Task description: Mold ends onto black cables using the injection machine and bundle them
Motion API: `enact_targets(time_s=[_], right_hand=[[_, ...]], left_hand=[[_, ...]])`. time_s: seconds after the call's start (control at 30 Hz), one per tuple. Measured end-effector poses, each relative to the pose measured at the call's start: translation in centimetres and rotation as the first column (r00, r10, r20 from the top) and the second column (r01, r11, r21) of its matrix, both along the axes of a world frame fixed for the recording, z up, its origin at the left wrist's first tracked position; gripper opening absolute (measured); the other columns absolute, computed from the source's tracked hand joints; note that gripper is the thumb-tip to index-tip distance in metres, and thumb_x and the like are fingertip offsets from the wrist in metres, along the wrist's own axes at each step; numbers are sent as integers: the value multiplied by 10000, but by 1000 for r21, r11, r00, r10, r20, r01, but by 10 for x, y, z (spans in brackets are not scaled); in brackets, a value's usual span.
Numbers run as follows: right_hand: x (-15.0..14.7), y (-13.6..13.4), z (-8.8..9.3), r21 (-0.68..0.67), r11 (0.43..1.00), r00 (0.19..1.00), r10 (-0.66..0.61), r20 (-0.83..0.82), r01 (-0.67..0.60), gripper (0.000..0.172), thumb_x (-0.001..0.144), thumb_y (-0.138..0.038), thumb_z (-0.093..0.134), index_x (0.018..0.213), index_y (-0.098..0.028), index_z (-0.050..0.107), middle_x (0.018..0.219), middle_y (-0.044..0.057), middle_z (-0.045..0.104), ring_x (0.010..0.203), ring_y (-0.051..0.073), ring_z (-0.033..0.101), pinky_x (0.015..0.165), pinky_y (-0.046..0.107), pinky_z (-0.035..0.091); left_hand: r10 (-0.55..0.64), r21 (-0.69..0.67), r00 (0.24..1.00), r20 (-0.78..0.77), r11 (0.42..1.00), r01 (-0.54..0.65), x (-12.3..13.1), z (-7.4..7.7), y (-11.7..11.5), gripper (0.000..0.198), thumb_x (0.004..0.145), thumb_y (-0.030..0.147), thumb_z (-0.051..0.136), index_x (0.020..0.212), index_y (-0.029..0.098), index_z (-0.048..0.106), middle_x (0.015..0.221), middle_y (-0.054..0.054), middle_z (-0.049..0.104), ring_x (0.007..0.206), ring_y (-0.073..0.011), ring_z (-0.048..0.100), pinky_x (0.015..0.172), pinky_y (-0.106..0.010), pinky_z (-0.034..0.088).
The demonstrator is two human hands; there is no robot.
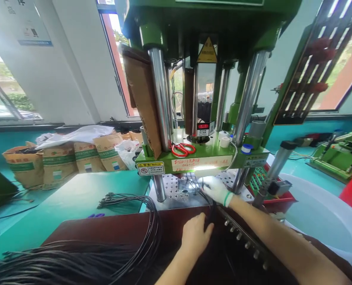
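My bare left hand is curled at the near edge of the press, closed around a bundle of black cables; part of the bundle is hidden by the fingers. Farther in, my right hand wears a white glove with a green cuff. Its fingers are closed on the cables' upper ends, over a metal mold on the perforated press plate. The fingertips are partly blurred by glare. The green press rises above both hands.
Looped black cables lie to the left, with a larger cable pile nearer me. A bar with metal studs runs beside my right forearm. Red-handled scissors rest on the press. A white tub stands right.
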State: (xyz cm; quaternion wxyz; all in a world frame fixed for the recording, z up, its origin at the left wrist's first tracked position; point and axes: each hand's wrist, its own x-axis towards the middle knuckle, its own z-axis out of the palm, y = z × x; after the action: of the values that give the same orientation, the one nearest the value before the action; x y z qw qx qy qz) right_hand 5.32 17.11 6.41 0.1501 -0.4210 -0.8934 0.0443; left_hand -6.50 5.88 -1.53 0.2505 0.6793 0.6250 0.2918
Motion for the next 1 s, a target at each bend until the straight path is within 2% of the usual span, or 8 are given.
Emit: enact_targets(time_s=[0.13, 0.23, 0.3, 0.4, 0.53, 0.7, 0.87, 1.0], right_hand=[[64, -74, -5, 57, 996, 996, 69, -59, -66, 495, 693, -121, 479, 1186, -154, 469, 1041, 94, 538, 1006, 218, 492, 891, 372, 399], [141, -131, -8, 110, 983, 985, -135, -108, 146, 607, 692, -151, 442, 1288, -184, 331, 1154, 101, 483, 1067, 228, 478, 923, 373, 390], [199, -161, -17, 160, 899, 911, -390, -136, 408, 541, 747, -214, 414, 1281, -199, 332, 1144, 104, 487, 1027, 238, 511, 882, 369, 422], [278, -190, -45, 221, 666, 693, -718, -65, 712, 503, 773, -315, 402, 1239, -126, 393, 1065, 160, 516, 1015, 306, 509, 866, 433, 421], [329, -204, -77, 11, 556, 546, -820, 172, 831, 639, 703, -481, 497, 1199, -81, 452, 1091, 198, 528, 1032, 348, 503, 869, 472, 422], [289, -177, -49, -80, 686, 678, -728, -101, 724, 492, 772, -413, 444, 1165, -121, 489, 1223, 148, 482, 1139, 271, 447, 983, 410, 342], [179, -106, -8, -446, 873, 852, -379, -362, 198, 333, 792, -320, 426, 1024, -149, 593, 909, 47, 647, 807, 160, 593, 757, 270, 468], [87, -21, -5, -394, 906, 923, -276, -269, 156, 247, 792, -236, 502, 1010, -162, 591, 719, -12, 606, 685, 120, 550, 690, 259, 455]], left_hand=[[15, -36, 1000, 26, 999, -14, -3, 4, -1, 266, 766, 420, 479, 874, 203, 588, 851, -92, 645, 834, -266, 578, 729, -348, 368], [-7, -77, 988, 154, 997, 19, -5, 6, 3, 251, 760, 398, 496, 897, 203, 573, 783, -40, 630, 765, -212, 571, 712, -315, 377], [60, -156, 926, 372, 988, -2, -5, 9, 9, 303, 724, 369, 554, 966, 185, 541, 757, -19, 613, 729, -180, 566, 697, -289, 390], [305, -382, 627, 717, 924, -13, -6, 20, 23, 323, 708, 308, 591, 990, 182, 494, 850, -31, 609, 746, -157, 582, 663, -268, 420], [563, -584, 249, 788, 812, 11, -2, 33, 50, 52, 778, 194, 486, 827, 177, 480, 863, -43, 587, 725, -144, 597, 652, -291, 472], [570, -567, 57, 820, 794, 219, 9, 27, 77, 105, 813, 177, 420, 732, 144, 480, 785, -71, 597, 722, -149, 616, 629, -274, 506], [424, -392, -12, 906, 848, 356, 12, 21, 79, 152, 807, 184, 418, 741, 127, 542, 780, -88, 631, 808, -189, 636, 705, -320, 526], [358, -308, -37, 933, 849, 430, 6, 25, 76, 105, 791, 193, 467, 801, 137, 556, 840, -76, 647, 840, -194, 638, 747, -337, 518]])
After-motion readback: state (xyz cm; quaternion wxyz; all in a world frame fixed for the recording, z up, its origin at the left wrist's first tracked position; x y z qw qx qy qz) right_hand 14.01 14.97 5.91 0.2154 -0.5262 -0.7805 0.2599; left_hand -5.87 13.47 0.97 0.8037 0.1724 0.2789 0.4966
